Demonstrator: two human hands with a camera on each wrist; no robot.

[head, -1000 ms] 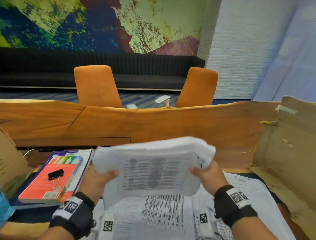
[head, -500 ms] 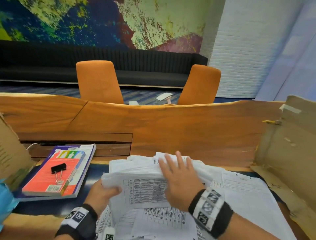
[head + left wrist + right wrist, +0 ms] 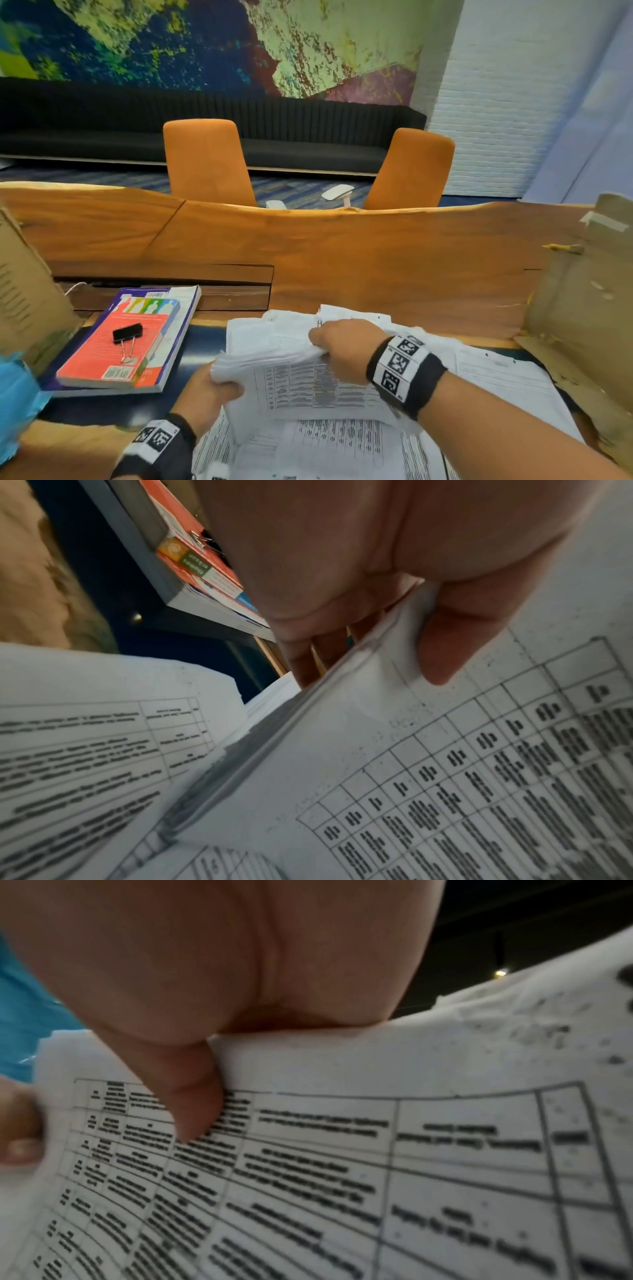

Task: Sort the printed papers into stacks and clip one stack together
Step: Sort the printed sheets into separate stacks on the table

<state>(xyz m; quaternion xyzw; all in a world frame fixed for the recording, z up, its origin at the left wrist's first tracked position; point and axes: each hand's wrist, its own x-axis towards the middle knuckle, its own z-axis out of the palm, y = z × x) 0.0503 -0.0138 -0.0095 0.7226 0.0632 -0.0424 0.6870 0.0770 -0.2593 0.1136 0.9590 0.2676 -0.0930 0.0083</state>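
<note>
Head view: both hands gripped one paper stack (image 3: 294, 380).
Left hand (image 3: 209, 394) pinched its left edge; right hand (image 3: 346, 346) clutched its top edge; binder clip (image 3: 127, 333) lay left of it.

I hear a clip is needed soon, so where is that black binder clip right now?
In the head view the black binder clip lies on the red book, left of the papers both hands hold.

An office lounge or meeting room — a long wooden table (image 3: 342, 253), two orange chairs (image 3: 209, 161) behind it, a black bench sofa (image 3: 308, 137), a painted mural (image 3: 205, 44) — with papers (image 3: 496, 373) and books (image 3: 137, 342).
</note>
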